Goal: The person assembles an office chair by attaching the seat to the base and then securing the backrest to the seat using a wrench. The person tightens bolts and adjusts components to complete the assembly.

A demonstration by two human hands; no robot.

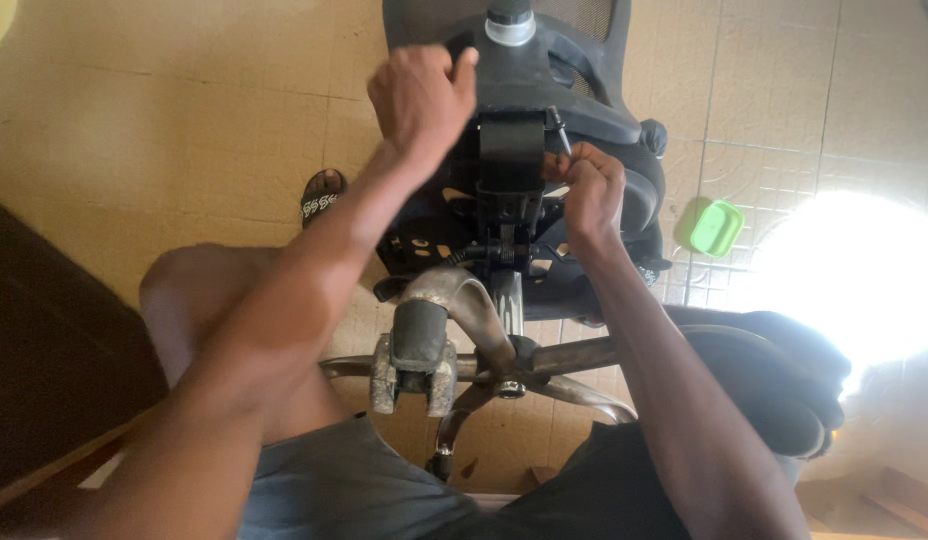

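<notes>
Gripping a slim metal tool (559,132) angled up-left, the right hand (591,190) is working; the left hand (421,97) is clenching the chair bracket (512,60).

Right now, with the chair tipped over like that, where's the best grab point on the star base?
Probably a bare metal spoke of the star base, the one running right from the hub. It lies flat and exposed, so close around it from above. Avoid the caster end, which likely swivels. Left hand and right hand are up at the seat mechanism.

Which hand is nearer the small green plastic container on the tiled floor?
Right. The right hand works a thin metal tool just left of the green container; the left hand grips the chair underside farther left.
</notes>
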